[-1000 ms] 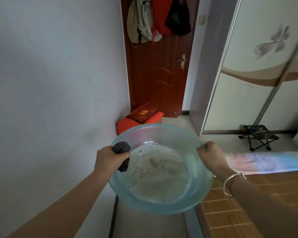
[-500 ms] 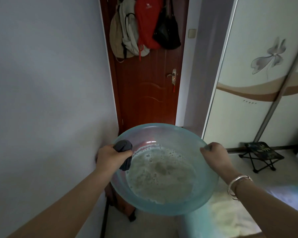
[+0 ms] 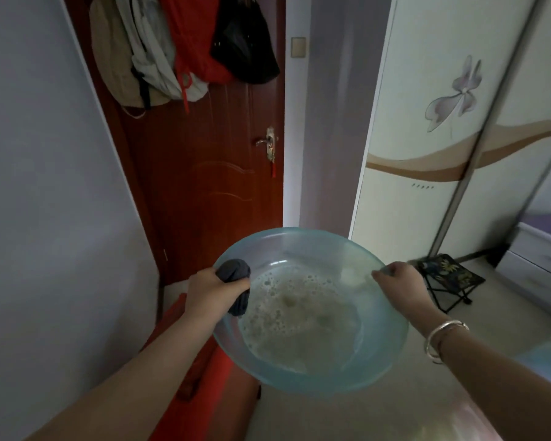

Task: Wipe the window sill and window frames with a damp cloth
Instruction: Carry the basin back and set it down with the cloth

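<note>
I've got my left hand pinching cloth and basin rim, right hand gripping the far-right rim; any tilt could slop the foamy water out

1. The tops of the bags hung on the door are cut off by the upper edge, so what they hang from cannot be seen.
2. The door's foot is hidden behind the basin and the left hand.
3. Much of the dark cloth is covered by the left hand's fingers.
4. The right hand has its fingertips concealed over the basin's rim.
5. The basin's floor is obscured by foamy, cloudy water.
6. The red object below is blurred, partly hidden by the left forearm and cannot be identified.
7. The folding stool is partly hidden behind the right hand.
8. The wardrobe is cut off by the top and right edges.
</note>
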Tool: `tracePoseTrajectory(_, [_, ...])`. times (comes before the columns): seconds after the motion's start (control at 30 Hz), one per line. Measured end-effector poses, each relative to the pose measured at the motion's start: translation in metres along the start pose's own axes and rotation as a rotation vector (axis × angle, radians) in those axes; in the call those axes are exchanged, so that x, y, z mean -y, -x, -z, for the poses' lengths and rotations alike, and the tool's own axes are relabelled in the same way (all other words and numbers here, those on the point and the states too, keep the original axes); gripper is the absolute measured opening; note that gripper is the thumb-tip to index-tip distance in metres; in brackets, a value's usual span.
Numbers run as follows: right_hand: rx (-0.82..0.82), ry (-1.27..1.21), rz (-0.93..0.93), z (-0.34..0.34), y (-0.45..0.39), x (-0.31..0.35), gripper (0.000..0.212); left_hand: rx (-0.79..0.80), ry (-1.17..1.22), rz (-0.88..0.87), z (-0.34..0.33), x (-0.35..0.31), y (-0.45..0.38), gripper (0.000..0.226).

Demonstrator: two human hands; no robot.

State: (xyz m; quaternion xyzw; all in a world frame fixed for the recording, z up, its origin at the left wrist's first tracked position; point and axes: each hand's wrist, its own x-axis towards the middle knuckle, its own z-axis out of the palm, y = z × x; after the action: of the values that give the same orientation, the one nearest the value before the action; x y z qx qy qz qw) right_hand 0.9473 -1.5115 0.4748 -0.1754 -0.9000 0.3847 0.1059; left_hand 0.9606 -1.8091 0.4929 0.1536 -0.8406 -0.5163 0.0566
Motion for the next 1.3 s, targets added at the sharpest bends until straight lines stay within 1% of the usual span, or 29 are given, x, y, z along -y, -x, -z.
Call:
tracePoseTrajectory(0.07, [-0.038, -0.012, -0.027, -0.008, -0.029, 0.007, 0.019, 0.062, 0.006, -0.024, -0.012, -0.013, -0.042, 0.018])
tracePoseTrajectory(0.13, [-0.071, -0.015, -0.074, -0.015, -0.06, 0.012, 0.023, 0.115, 0.004, -0.037, -0.027, -0.027, -0.083, 0.02])
tracePoseTrajectory(0.17, [-0.075, -0.015, -0.074, -0.016, -0.066, 0.015, 0.023, 0.114, 0.011, -0.044, -0.03, -0.031, -0.093, 0.019])
tracePoseTrajectory(0.27, [-0.112, -0.011, -0.145, -0.024, -0.11, 0.014, 0.019, 0.18, 0.024, -0.073, -0.058, -0.051, -0.15, 0.017])
tracePoseTrajectory(0.33, [-0.137, -0.005, -0.183, -0.028, -0.14, 0.007, 0.023, 0.217, 0.013, -0.095, -0.082, -0.063, -0.183, 0.016])
tracePoseTrajectory(0.4, [-0.171, 0.01, -0.199, -0.029, -0.175, 0.001, 0.022, 0.235, 0.01, -0.103, -0.107, -0.076, -0.213, 0.023])
tracePoseTrajectory(0.5, [-0.205, 0.039, -0.215, -0.025, -0.225, -0.009, 0.021, 0.267, 0.017, -0.104, -0.15, -0.091, -0.253, 0.017])
tracePoseTrajectory(0.7, [-0.287, 0.056, -0.296, -0.009, -0.316, -0.048, 0.019, 0.359, 0.018, -0.12, -0.248, -0.136, -0.319, 0.019])
tracePoseTrajectory(0.83, [-0.358, 0.064, -0.381, 0.012, -0.373, -0.081, 0.02, 0.417, -0.009, -0.162, -0.329, -0.176, -0.361, 0.03])
tracePoseTrajectory(1.0, [-0.443, 0.044, -0.48, 0.047, -0.437, -0.13, 0.019, 0.54, -0.093, -0.216, -0.43, -0.226, -0.395, 0.027])
tracePoseTrajectory(1.07, [-0.459, 0.055, -0.514, 0.056, -0.456, -0.142, 0.017, 0.566, -0.097, -0.24, -0.463, -0.24, -0.408, 0.025])
tracePoseTrajectory(1.13, [-0.51, 0.044, -0.56, 0.071, -0.48, -0.162, 0.017, 0.618, -0.115, -0.282, -0.509, -0.257, -0.42, 0.022])
tracePoseTrajectory(1.17, [-0.549, 0.041, -0.597, 0.085, -0.497, -0.178, 0.016, 0.657, -0.119, -0.307, -0.547, -0.273, -0.426, 0.021])
tracePoseTrajectory(1.2, [-0.561, 0.046, -0.611, 0.089, -0.503, -0.183, 0.016, 0.672, -0.125, -0.308, -0.561, -0.279, -0.429, 0.022])
tracePoseTrajectory(1.3, [-0.639, 0.045, -0.697, 0.127, -0.537, -0.223, 0.018, 0.808, -0.123, -0.326, -0.649, -0.324, -0.437, 0.026])
